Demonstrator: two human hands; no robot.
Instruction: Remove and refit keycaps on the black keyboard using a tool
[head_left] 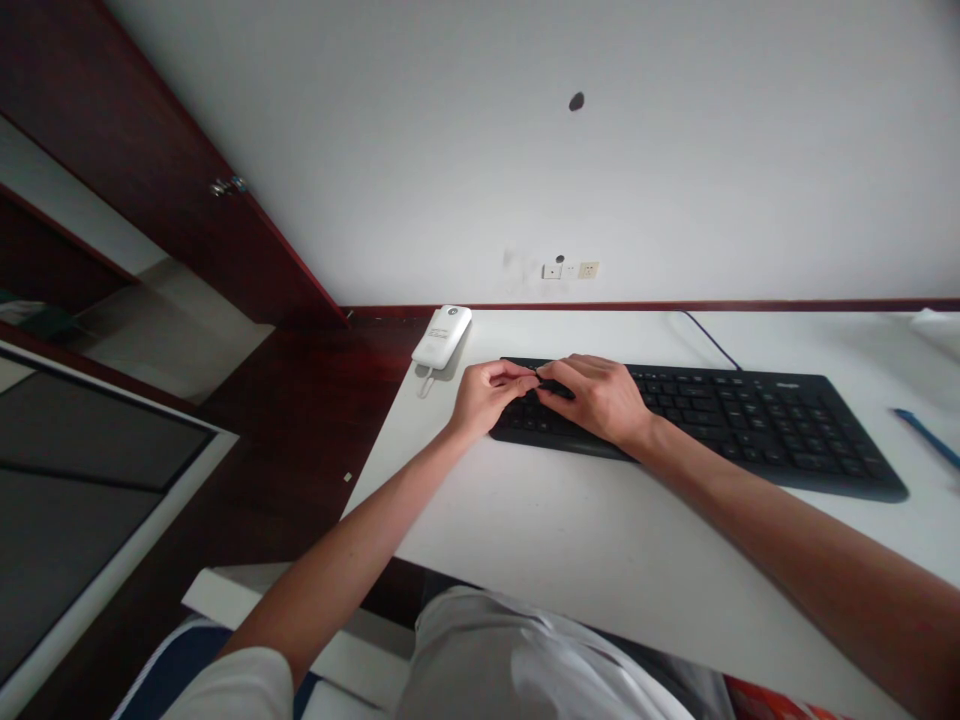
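Observation:
A black computer keyboard (757, 415) lies on the white desk, its left end under my hands. My left hand (487, 397) is over that end, with thumb and fingertips pinched together. From the other side my right hand (600, 395) comes in, fingers bent and closed, its tips meeting those of the left. A small dark bit shows between the fingertips, just above the keys. It is too small and too covered to name. The keys beneath both hands are partly hidden.
A white device (442, 337) with a short looped cord lies at the desk's back left corner. A blue tool-like stick (926, 436) rests at the right. The keyboard's cable (712, 342) runs to the back edge. Behind is a wall with sockets (570, 271).

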